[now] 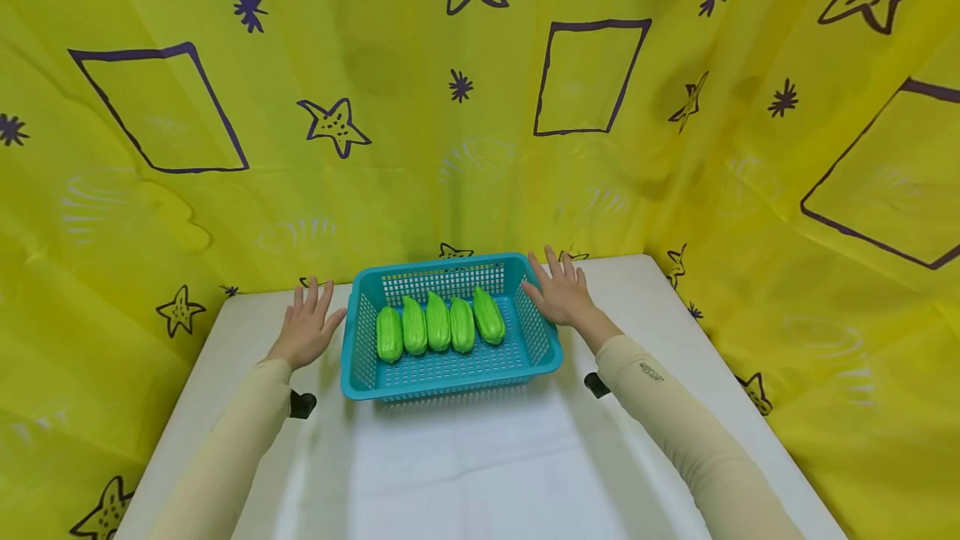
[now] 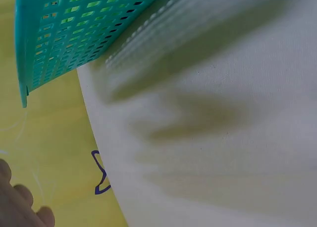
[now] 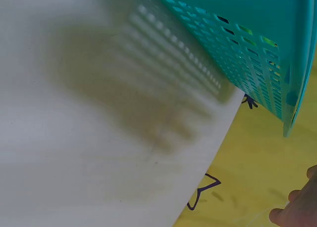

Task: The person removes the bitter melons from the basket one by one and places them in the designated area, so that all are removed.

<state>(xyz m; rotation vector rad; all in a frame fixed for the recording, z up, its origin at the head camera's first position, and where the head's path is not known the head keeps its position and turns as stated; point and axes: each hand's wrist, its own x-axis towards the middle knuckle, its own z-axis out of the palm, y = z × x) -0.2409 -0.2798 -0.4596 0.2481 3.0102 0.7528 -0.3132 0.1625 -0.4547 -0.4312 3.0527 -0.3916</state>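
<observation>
A teal perforated plastic basket (image 1: pixel 457 375) stands on the white table toward its back edge. Inside it several bright green, ridged, elongated vegetables (image 1: pixel 438 323) lie side by side, the rightmost one tilted. My left hand (image 1: pixel 306 330) hovers just left of the basket with fingers spread and nothing in it. On the other side my right hand (image 1: pixel 562 294) is spread at the basket's right rim, overlapping it in the head view. Only the fingertips of each hand show at the lower corners of the wrist views, beside the basket's side walls.
The white table (image 1: pixel 450 465) reaches back to a yellow curtain (image 1: pixel 405 190) printed with stars and frames, which also encloses both sides. Shadows of the basket and hands fall on the tabletop. Dark wrist-camera pieces (image 1: pixel 302 405) hang under the sleeves.
</observation>
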